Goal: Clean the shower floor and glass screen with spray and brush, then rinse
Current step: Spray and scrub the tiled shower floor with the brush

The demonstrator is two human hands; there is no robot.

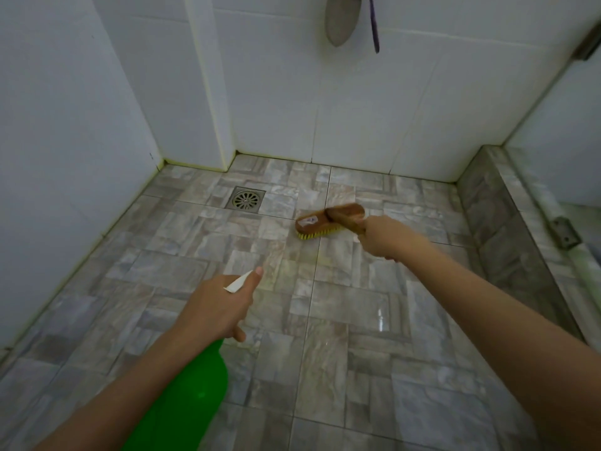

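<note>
My right hand (382, 237) grips the wooden handle of a brown scrubbing brush (320, 222), whose yellow bristles touch the grey stone-patterned shower floor (182, 275) near the back wall. My left hand (219, 305) holds a green spray bottle (192, 398) by its white trigger head, with the nozzle pointing toward the floor ahead. A wet, slightly yellowish sheen lies on the tiles between the nozzle and the brush. The glass screen (559, 131) stands on the right above a tiled kerb.
A square metal drain (246, 199) sits in the floor left of the brush. White tiled walls (341, 102) close the back and left. A raised tiled kerb (507, 222) with a metal hinge (566, 232) borders the right. A shower head and a purple strap hang at the top.
</note>
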